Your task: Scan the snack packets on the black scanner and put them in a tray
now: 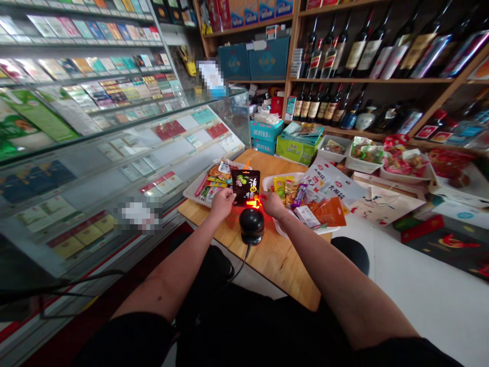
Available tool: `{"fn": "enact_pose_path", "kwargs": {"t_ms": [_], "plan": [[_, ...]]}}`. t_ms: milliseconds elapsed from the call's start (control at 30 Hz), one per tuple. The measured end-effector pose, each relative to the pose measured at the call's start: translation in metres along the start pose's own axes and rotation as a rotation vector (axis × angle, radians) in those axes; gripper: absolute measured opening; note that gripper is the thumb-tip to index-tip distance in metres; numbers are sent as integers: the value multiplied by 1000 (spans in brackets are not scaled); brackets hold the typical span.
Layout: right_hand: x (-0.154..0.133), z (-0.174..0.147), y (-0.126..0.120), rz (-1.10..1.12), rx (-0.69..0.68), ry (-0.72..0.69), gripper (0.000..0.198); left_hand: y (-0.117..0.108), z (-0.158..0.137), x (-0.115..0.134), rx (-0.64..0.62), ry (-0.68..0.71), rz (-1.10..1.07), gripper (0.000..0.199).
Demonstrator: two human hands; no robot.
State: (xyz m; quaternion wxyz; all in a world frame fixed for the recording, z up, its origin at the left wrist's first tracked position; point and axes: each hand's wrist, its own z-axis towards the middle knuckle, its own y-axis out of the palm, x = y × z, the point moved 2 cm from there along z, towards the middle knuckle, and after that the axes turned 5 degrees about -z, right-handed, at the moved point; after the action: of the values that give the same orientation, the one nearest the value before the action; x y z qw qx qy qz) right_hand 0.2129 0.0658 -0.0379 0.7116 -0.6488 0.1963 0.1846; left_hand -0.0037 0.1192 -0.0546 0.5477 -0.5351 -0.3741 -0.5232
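Note:
Between my two hands a small black snack packet with green fruit printed on it stands upright. My left hand pinches its left edge, and my right hand grips its lower right edge. Just in front of the packet, on my side, sits a black barcode scanner with a cable running toward me. Its red light glows on the packet's lower part. A white tray of snack packets lies beyond my left hand. Right of my right hand is a second white tray with colourful packets.
The wooden table carries the trays and scanner. A glass display counter runs along the left. Teal and green boxes stand behind the table. Shelves of wine bottles fill the back right, above several white bins of packaged food.

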Motion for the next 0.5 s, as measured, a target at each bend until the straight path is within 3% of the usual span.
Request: {"fn": "enact_pose_path", "kwargs": {"t_ms": [267,500], "plan": [[-1,2,1,41,-4,8,23,2,-2,-1,-4,16,-36,19],[-2,1,-4,59,48,45,21,1,-1,18,7,15,-63,19]]}}
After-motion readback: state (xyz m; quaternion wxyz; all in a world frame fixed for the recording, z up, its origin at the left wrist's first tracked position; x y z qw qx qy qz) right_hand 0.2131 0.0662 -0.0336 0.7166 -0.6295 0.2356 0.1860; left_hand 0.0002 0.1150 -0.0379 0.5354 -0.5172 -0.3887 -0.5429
